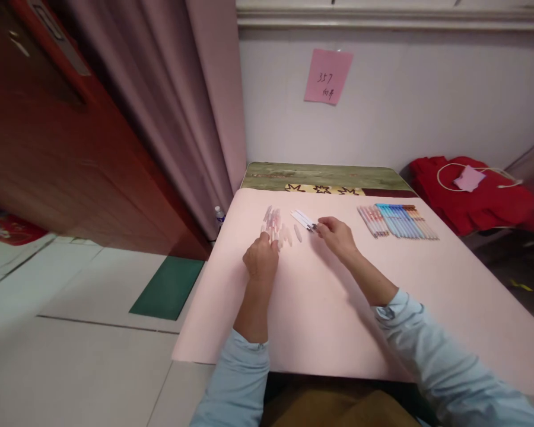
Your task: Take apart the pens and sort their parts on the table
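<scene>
On the white wall [404,112] facing me hangs a pink paper note [329,62] handwritten with "357" above two small characters. Lower down, a small clear bottle [219,217] with a white cap and blue label stands beside the table.

My left hand [261,258] has its fingers drawn narrow at the near end of a loose cluster of pale, translucent pen barrels [273,219]. My right hand [338,237] has its fingers narrowed at the dark ends of some slim white pen refills [303,219]; at this size I cannot tell whether either hand grips anything. Farther right lies a neat row of pink, blue and brown-orange pens [400,222].

Smooth pale-pink sheeting [320,332] covers most of the table [320,172], leaving a green wood-grain strip at the far end, with dark star outlines on a yellow band. Red cloth [485,198] with a white cord is heaped to the right. Leftward are a mauve curtain [178,89], a reddish-brown wooden door [71,166] and a green mat [168,287] on pale floor tiles [102,362].
</scene>
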